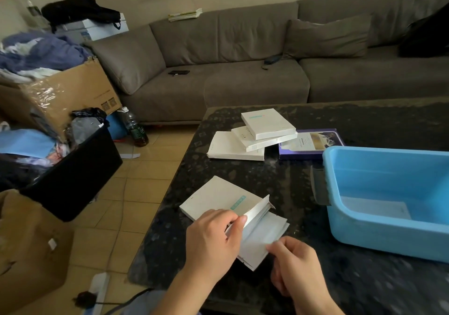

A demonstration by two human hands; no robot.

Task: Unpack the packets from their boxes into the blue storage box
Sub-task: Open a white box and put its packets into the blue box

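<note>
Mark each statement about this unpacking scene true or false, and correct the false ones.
1. The left hand holds the open end of a white box. True.
2. The right hand pinches the packets sticking out of that box. True.
3. The blue storage box is filled to the rim with packets. False: only something flat and pale lies on its bottom.
4. Three white boxes lie stacked on the dark table beyond the hands. True.
5. The purple box sits on the sofa. False: it lies on the table, beside the white stack.
</note>
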